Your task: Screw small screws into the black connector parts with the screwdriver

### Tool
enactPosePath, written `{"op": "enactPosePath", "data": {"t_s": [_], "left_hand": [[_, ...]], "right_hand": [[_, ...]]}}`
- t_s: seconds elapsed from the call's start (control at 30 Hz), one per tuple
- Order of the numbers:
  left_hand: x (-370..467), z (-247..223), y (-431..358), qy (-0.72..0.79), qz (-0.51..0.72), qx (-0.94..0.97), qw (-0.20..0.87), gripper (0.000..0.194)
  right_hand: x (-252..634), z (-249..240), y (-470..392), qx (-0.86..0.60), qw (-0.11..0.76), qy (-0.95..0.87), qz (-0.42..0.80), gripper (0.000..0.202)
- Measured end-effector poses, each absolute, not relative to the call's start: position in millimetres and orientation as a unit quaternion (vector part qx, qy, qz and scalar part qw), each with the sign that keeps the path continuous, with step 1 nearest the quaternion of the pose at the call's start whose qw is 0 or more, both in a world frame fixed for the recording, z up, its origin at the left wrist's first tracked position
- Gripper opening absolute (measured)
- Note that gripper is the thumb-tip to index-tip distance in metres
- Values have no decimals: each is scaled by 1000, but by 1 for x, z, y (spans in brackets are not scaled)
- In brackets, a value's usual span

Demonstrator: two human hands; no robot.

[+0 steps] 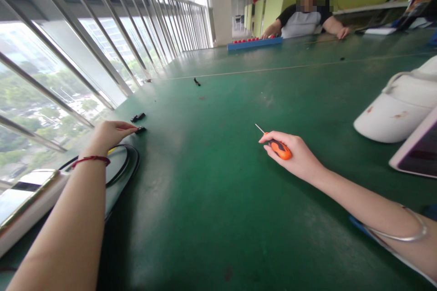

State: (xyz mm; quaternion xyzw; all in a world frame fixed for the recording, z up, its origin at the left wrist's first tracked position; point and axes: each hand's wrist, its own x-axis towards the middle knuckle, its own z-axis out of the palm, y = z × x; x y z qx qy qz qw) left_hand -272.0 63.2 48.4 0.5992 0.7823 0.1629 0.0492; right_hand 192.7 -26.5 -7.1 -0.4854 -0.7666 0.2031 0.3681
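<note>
My left hand [114,135] reaches to the left side of the green table [205,182], its fingertips pinched on a small black part [140,130]. Just behind that part lies another small black part [138,117]. Over the table's middle right, my right hand [295,152] is closed around an orange and black screwdriver [280,149], whose thin shaft points away to the upper left. A third small black piece [197,82] rests farther back on the table.
Black cable [136,163] loops beside my left forearm. A metal railing [112,22] borders the left. At right are a white container [392,109] and a pink-edged tablet [418,150]. Across the table, a person [302,22] sits by a blue tray [254,44] with red pieces.
</note>
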Motion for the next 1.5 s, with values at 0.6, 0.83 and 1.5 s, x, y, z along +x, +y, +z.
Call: {"op": "enactPosePath", "data": {"t_s": [0.6,0.83,1.5], "left_hand": [[-227,47,73,741,185,645,-2,20],[-52,36,52,479,291,814,152,14],[16,-4,32,466,328,809,145,15]], "right_hand": [[192,-7,-27,-477,371,-774,192,13],[189,-2,-31,-503,360,-761,193,15],[188,6,-48,-423,550,-720,-10,9]]}}
